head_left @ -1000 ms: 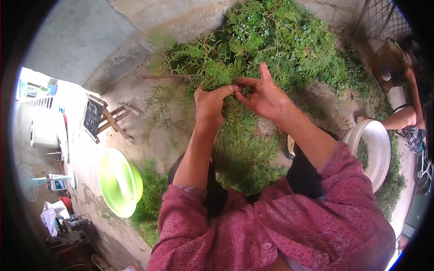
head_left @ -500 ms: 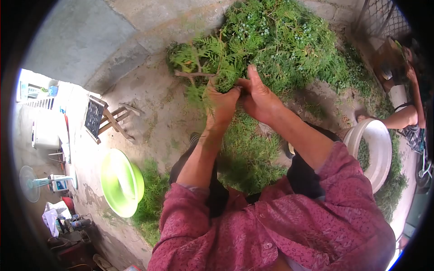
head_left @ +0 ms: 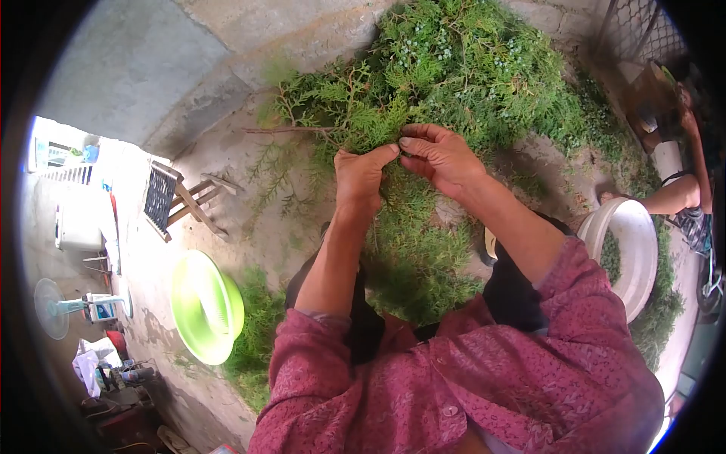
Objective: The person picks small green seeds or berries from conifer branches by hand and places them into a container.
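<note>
At the far left a fan (head_left: 49, 306) stood by the wall, and nearer to the middle a small wooden stool (head_left: 178, 200) lay tipped on the concrete floor (head_left: 249, 234), well apart from the work. A green basin (head_left: 206, 306) stood on its edge just beside the person's left knee, probably so that it was easy to reach, with loose greenery around its foot. Above it, the woody stem of a branch (head_left: 302, 129) pointed to the left, and its leafy part spread to the right toward the hands. The left hand (head_left: 361, 175) was closed around the foliage of this branch, with the thumb pressed up against the fingers, so the grip was narrow and firm; I judge that it kept the branch steady and lifted a little over the floor. The right hand (head_left: 441, 157) was touching the left thumb with its fingertips, the fingers curled and pinched on a small piece of the same foliage, with almost no gap between them. Behind both hands lay a big heap of green twigs (head_left: 469, 60), with small bluish cones in it, close enough to take from. At the right a white basin (head_left: 631, 250) with some green pieces inside stood near the person's right knee, and beyond it the arm of another person (head_left: 673, 198) rested low, apart from the person's own hands.
</note>
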Demonstrator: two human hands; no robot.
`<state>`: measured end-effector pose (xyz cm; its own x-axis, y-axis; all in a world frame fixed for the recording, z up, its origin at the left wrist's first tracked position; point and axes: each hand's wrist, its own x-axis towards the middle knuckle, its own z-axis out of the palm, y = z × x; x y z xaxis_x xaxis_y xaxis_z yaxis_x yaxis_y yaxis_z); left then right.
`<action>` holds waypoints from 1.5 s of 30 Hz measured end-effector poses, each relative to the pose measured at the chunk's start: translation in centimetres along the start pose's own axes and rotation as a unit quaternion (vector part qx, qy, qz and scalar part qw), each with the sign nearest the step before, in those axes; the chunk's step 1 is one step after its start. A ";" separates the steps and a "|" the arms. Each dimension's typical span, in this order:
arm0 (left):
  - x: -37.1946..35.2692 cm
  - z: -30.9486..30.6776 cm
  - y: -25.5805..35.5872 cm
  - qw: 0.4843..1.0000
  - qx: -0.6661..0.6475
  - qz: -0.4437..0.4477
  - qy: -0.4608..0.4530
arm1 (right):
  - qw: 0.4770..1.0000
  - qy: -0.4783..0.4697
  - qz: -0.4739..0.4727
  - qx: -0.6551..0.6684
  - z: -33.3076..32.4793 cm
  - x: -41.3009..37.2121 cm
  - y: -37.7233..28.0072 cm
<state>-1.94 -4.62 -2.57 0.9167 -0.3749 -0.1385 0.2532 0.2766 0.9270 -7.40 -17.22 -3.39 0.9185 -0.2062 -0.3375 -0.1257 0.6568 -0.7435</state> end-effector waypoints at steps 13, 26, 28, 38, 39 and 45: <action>-1.4 -0.7 3.4 0.992 -0.058 -0.067 -0.089 | 0.984 -0.109 0.036 0.136 -2.1 0.2 -4.8; -0.1 -3.1 3.0 0.964 -0.153 -0.130 -0.172 | 0.970 -0.083 0.063 -0.219 -1.8 -0.3 -4.3; -0.4 -2.6 3.1 0.970 -0.139 -0.121 -0.160 | 0.972 -0.097 0.053 -0.206 -1.2 -0.5 -3.9; -0.6 -1.6 2.9 0.983 -0.117 -0.113 -0.088 | 0.978 -0.162 0.033 -0.129 0.4 -0.6 -3.4; -0.6 -1.6 2.7 0.983 -0.116 -0.113 -0.089 | 0.978 -0.162 0.033 -0.129 0.4 -0.5 -3.1; 0.8 -3.7 2.6 0.994 -0.081 -0.079 -0.007 | 0.965 -0.077 0.005 -0.250 0.8 -1.3 -3.0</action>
<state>0.56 -0.88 -1.55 0.8569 -0.4377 -0.2721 0.4417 0.3515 0.8255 -7.88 -18.39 -0.26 0.9564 -0.0667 -0.2844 -0.2643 0.2177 -0.9396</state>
